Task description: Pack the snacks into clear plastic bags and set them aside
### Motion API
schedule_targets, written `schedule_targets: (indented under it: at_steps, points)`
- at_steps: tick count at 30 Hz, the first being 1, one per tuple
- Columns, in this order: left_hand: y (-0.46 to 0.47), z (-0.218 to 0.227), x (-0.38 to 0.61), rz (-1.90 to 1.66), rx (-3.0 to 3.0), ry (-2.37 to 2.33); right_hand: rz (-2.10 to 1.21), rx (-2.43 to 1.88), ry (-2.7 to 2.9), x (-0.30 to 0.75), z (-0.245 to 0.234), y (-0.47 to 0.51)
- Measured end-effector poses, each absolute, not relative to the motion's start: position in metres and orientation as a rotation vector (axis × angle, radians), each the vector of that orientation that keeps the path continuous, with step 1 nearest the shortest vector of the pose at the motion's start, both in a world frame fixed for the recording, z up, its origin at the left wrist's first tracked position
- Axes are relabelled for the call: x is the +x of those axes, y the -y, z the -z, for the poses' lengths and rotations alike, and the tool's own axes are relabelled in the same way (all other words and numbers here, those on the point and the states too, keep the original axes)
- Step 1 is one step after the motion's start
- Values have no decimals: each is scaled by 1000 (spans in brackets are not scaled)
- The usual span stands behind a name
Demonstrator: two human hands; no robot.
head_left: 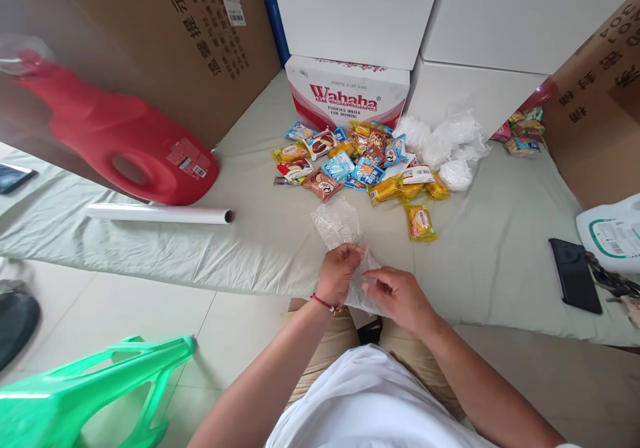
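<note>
Both hands on the clear plastic bag (345,235) — left hand (338,273) pinching one edge, right hand (400,297) the other; just beyond the grip, a heap of snack packets (357,165) — white bags (445,145) beside it.

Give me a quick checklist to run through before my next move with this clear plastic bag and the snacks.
1. Grip on the clear plastic bag: ok, left hand and right hand both pinch it.
2. Bag mouth open: cannot tell.
3. Bag empty: ok, nothing visible inside.
4. The snack pile in front: ok, beyond the bag on the sheet.
5. Loose yellow packet nearest the bag: ok.
6. The black phone away from both hands: ok.
</note>
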State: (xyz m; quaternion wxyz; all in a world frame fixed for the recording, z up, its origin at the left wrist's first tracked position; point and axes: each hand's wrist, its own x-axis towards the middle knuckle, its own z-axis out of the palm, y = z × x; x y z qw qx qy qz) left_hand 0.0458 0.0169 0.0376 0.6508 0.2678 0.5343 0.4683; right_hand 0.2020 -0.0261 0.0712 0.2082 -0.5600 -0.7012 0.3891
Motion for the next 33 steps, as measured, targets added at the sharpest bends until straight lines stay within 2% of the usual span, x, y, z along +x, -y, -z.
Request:
schedule_targets:
  at_steps: [3, 7, 13, 21, 27, 33]
  points:
    - [-15, -37, 46, -1081, 664, -1213, -1053, -1601, 1645, 211, -74, 5]
    - [-11, -35, 49, -1097, 704, -1212, -859, -1667, 1621, 200, -64, -25]
    - [-12, -39, 33, -1162, 451, -1102, -1231, -1518, 1267, 183, -42, -38]
    - [-24, -51, -26, -1078, 334, -832, -1561, -1430, 761, 226, -58, -41]
    - [-28, -49, -62, -1088, 362, -912, -1480, -1523, 777, 260, -62, -36]
    - [-18, -49, -92, -1076, 406, -1085, -1307, -1644, 1070, 273, -55, -27]
